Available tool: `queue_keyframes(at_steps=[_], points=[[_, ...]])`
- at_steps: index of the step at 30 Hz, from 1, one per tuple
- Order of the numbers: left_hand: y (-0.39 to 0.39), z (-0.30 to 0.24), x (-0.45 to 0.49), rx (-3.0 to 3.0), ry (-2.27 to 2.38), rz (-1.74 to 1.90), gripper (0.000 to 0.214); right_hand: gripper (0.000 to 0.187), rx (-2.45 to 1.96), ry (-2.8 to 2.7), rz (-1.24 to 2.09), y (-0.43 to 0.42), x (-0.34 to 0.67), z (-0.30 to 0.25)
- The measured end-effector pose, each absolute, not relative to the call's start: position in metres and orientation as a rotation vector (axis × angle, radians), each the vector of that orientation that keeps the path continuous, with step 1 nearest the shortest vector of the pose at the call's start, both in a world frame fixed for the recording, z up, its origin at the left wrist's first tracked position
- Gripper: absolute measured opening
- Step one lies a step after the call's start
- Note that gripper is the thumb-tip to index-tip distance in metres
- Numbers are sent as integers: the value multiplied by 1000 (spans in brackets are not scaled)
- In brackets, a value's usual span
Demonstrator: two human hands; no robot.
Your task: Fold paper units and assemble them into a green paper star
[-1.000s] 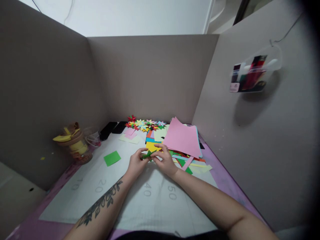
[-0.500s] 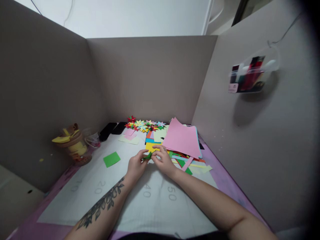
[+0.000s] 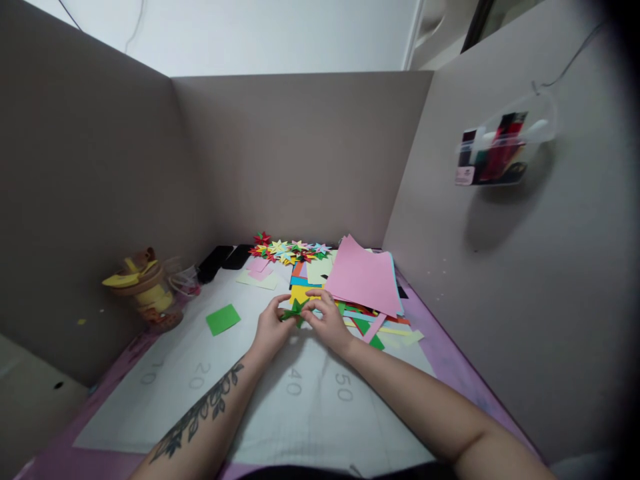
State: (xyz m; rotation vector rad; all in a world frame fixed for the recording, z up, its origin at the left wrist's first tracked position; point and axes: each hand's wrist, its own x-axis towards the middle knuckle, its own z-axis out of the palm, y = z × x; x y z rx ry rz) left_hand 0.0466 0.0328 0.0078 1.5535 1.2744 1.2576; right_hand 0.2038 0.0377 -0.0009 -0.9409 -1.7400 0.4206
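Note:
Between my two hands, over the middle of the table, is a folded green paper star with several points showing. My left hand pinches its left side between thumb and fingers. On the other side, my right hand grips the star's right edge with its fingertips. Part of the star is hidden by the fingers. A flat green paper square lies on the white sheet to the left of my hands. Just behind the star is a yellow paper piece.
Finished-looking coloured paper stars are heaped at the back. Large pink sheets lie over coloured strips on the right. A brown-and-yellow pot, a clear cup and black flat objects stand left. A plastic box hangs on the right wall.
The green star has tilted between my fingers, so its points now face the camera more openly; before, it looked flatter and edge-on. Both hands stay in nearly the same place.

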Motion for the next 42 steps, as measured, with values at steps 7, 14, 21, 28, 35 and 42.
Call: queue_keyframes(at_steps=[7,14,21,28,35,42], points=[[34,5,51,1415,1261,1230,55,6,-920,-1749,207,38,204,-6],[30,3,51,1505,1274,1265,51,11,-937,-1779,247,34,201,-3],[29,7,53,1547,1247,1236,51,5,-936,-1524,756,42,196,-9],[31,5,51,1527,1236,1085,65,35,-938,-1429,1001,41,197,-5],[34,3,47,1393,1118,1064,58,48,-939,-1536,927,42,198,-7],[41,3,44,1141,1011,1204,62,52,-914,-1460,1112,50,199,-15]])
